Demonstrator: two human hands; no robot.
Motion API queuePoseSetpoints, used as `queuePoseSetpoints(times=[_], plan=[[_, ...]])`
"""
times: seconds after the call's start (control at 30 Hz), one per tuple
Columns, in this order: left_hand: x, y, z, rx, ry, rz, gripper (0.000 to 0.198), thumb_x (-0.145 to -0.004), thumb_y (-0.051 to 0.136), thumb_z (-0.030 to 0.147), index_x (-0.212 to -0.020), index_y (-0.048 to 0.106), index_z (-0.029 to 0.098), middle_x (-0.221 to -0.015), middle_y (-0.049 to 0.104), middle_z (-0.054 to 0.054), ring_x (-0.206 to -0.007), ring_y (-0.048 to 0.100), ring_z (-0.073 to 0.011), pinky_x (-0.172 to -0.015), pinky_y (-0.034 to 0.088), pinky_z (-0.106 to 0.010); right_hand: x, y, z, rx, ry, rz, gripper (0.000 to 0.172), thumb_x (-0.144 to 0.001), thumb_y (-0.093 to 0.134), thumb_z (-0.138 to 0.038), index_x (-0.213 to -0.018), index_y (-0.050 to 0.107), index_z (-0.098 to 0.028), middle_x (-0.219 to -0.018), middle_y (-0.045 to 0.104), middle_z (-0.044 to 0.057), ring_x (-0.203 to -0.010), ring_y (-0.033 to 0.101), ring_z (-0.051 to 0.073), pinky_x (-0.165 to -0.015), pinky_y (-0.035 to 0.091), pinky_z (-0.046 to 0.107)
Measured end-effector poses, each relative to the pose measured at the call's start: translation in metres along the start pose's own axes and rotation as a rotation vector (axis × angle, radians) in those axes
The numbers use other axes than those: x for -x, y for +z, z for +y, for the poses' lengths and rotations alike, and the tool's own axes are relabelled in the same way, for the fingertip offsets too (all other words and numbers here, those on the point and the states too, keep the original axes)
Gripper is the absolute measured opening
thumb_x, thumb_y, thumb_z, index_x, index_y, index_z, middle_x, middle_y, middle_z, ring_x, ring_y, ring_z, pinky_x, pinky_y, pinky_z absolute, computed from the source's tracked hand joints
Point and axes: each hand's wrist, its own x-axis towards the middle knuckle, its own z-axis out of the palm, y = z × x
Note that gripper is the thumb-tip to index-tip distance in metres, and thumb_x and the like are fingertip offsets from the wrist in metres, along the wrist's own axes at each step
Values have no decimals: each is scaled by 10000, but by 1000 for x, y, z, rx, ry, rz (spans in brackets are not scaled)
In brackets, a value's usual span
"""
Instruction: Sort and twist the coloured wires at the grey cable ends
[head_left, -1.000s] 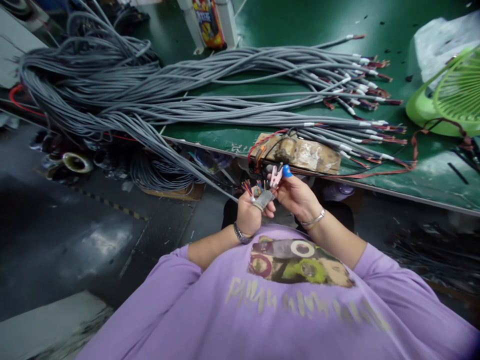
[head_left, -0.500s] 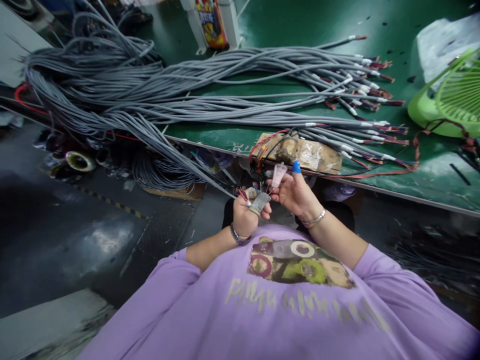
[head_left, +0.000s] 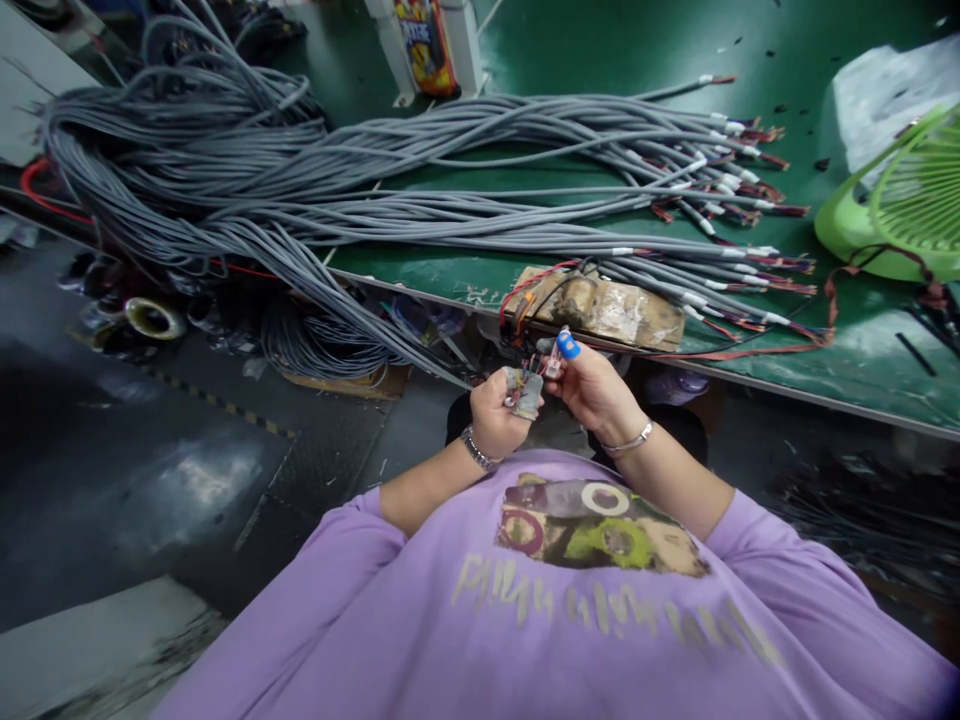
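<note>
My left hand (head_left: 498, 418) is closed around the end of a grey cable and a small flat grey block (head_left: 528, 396) that looks like a connector. Thin coloured wires stick up from the block's far side. Close on the right, my right hand (head_left: 596, 395) pinches a small pale pink piece (head_left: 553, 368) between thumb and fingers. A blue finger cover (head_left: 568, 345) sits on that thumb. The pale piece is beside the wires, and I cannot tell whether it touches them. Both hands are in front of the green bench's near edge.
Many grey cables (head_left: 450, 225) with stripped ends lie across the green bench (head_left: 600, 40). A taped wooden block (head_left: 622, 308) rests at the near edge. A green fan (head_left: 915, 200) and a plastic bag (head_left: 885, 100) are at right. Cable coils (head_left: 322, 345) sit below.
My right thumb has come down over the pale piece, which is now mostly covered. My left hand has shifted slightly right and turned, bringing the grey block closer to my right hand.
</note>
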Motion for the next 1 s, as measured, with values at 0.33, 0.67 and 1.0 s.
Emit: queuePoseSetpoints(times=[0.33,0.67,1.0], plan=[[-2,-4,5,-137,78,-11,82,-684,743,256,-738,695,216,-637,683,-11,-565,609,-137,-594,487,-250,0,-4,-1,-89,52,49,324,-660,877,-415,-824,702,-197,-716,683,-21,-620,588,93,-533,454,201],[2,-3,10,-139,39,-42,95,-651,755,231,-671,665,209,-603,662,1,-540,581,-118,-561,458,-232,-1,-5,3,-90,85,13,304,-747,813,-486,-868,710,-227,-833,740,-8,-711,650,120,-601,487,226],[3,-15,10,274,-324,-107,388,-762,716,517,-659,575,171,-529,642,2,-367,535,-80,-348,320,-178,32,-64,-43,151,-45,183,266,-792,779,-485,-812,678,-240,-760,673,15,-622,580,125,-567,515,251]])
